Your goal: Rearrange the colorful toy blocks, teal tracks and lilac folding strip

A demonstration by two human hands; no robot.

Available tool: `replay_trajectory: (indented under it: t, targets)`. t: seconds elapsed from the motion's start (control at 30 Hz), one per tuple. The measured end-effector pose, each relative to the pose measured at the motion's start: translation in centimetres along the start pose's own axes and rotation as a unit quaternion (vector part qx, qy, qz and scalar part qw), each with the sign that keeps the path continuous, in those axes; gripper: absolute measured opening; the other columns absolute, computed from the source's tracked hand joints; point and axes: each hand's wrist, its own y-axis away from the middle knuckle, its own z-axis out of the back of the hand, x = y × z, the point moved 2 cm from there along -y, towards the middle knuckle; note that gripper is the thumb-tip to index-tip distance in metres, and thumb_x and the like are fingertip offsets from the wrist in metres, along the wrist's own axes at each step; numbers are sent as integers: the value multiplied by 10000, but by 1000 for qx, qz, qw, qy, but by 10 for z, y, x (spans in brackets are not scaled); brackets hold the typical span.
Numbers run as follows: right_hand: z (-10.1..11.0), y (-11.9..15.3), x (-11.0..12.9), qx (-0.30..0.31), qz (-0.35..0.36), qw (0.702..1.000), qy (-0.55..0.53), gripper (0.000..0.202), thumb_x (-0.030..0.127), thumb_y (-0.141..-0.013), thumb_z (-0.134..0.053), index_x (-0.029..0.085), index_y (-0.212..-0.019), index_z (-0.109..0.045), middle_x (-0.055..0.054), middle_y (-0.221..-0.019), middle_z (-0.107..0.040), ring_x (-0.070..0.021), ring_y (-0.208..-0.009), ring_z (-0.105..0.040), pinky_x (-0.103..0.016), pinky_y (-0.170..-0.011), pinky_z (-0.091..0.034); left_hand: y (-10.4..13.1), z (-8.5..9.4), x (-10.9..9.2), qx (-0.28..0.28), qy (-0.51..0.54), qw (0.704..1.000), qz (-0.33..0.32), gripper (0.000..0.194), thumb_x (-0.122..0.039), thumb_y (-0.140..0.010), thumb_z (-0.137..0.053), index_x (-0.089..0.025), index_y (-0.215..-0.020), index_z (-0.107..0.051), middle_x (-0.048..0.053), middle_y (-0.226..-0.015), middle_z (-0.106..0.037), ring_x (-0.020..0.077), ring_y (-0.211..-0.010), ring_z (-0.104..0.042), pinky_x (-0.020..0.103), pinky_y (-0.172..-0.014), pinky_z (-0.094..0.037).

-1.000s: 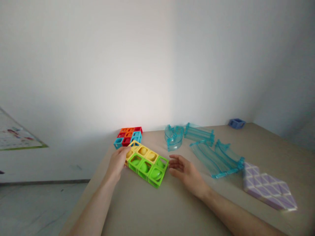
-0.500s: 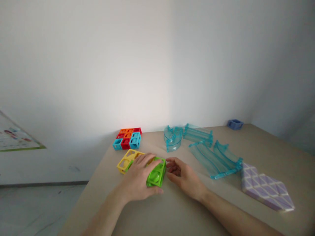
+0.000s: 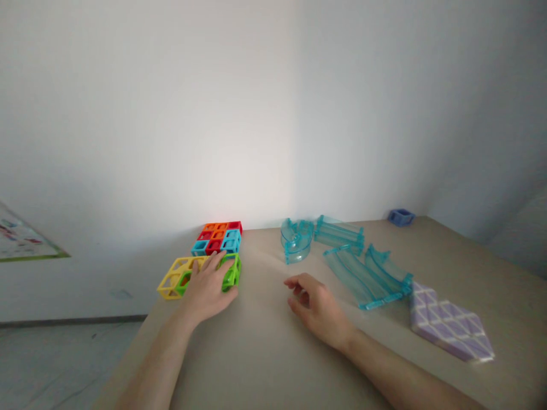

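Note:
My left hand (image 3: 207, 290) lies over a joined group of yellow blocks (image 3: 170, 282) and green blocks (image 3: 232, 274), its fingers across the top and thumb at the near right side. Part of the group is hidden under the palm. Just behind it, close to the wall, sits a slab of red, orange and light blue cube blocks (image 3: 219, 235). My right hand (image 3: 314, 307) rests on the table to the right, loosely curled, with a gap between thumb and fingers and nothing in it.
Clear teal track pieces lie right of centre: a round one (image 3: 297, 242), a straight one (image 3: 339, 232) and a wavy one (image 3: 354, 279). A purple, white-lined tile piece (image 3: 450, 324) is at the right. One blue block (image 3: 400, 217) stands by the wall. The table (image 3: 256, 364) ends at the left.
My left hand has moved left with the yellow and green blocks, bringing them close to the red, orange and blue slab. My right hand stays nearly where it was, now apart from the blocks.

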Motion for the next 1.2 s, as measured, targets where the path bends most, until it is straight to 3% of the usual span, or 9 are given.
replay_trajectory:
  t: [0.13, 0.27, 0.47, 0.63, 0.83, 0.97, 1.1, 1.2]
  targets:
    - [15, -5, -4, -74, 37, 991, 107, 257, 99, -768, -540, 170, -995, -640, -90, -1009, -650, -233, -980, -593, -398, -906, -465, -5, -5, 7, -17, 2, 1000, -10, 504, -303, -762, -541, -200, -1254, -576, 107, -1451, -443, 327, -1334, -388, 548, -1096, -270]
    - [29, -11, -13, -127, 42, 976, 170, 237, 115, -776, -549, 149, -991, -645, -104, -982, -652, -262, -982, -589, -424, -919, -451, -11, -4, 7, -52, 43, 997, -47, 490, -244, -756, -534, -166, -1238, -581, 109, -1375, -528, 279, -1270, -472, 499, -1140, -242]
    - [23, -10, -12, -91, 22, 983, 155, 221, 97, -774, -540, 148, -961, -647, -99, -976, -663, -244, -976, -596, -385, -911, -463, -13, -3, 10, -107, 91, 987, -78, 520, -183, -732, -547, -152, -1250, -568, 115, -1290, -582, 278, -1227, -504, 469, -1118, -316]
    - [17, -8, -3, -67, 45, 986, 143, 222, 86, -774, -538, 167, -950, -646, -88, -972, -663, -235, -987, -592, -365, -908, -463, -11, 2, -12, -164, 137, 968, -130, 448, -143, -798, -506, -187, -1240, -564, 95, -1311, -562, 263, -1348, -377, 474, -1131, -311]
    - [19, -9, -3, -68, 47, 982, 170, 217, 77, -777, -545, 166, -942, -655, -86, -957, -659, -235, -973, -577, -362, -905, -450, -12, -8, -38, -131, 176, 959, -180, 374, -114, -840, -476, -188, -1182, -606, 102, -1270, -592, 252, -1306, -443, 472, -1107, -364]
    - [41, -13, -5, -152, 10, 947, 284, 205, 140, -802, -568, 188, -969, -676, -106, -996, -647, -297, -1004, -532, -434, -868, -425, -3, -5, -58, -125, 208, 937, -253, 373, -74, -857, -439, -198, -1158, -621, 87, -1184, -641, 234, -1306, -446, 460, -1111, -363]
    - [71, -18, -19, -230, -70, 894, 378, 346, 208, -791, -606, 164, -1133, -639, -176, -1098, -599, -373, -1036, -497, -502, -835, -407, 6, -3, -84, -39, 235, 935, -262, 398, -148, -874, -462, -216, -1255, -559, 92, -1296, -576, 226, -1315, -431, 426, -1089, -403]
    - [75, -21, -27, -208, -71, 901, 373, 362, 204, -804, -589, 162, -1163, -619, -167, -1105, -602, -358, -1031, -517, -479, -833, -418, 6, -10, -98, -1, 257, 935, -246, 461, -190, -859, -498, -240, -1317, -499, 96, -1382, -498, 231, -1318, -423, 427, -1082, -408]
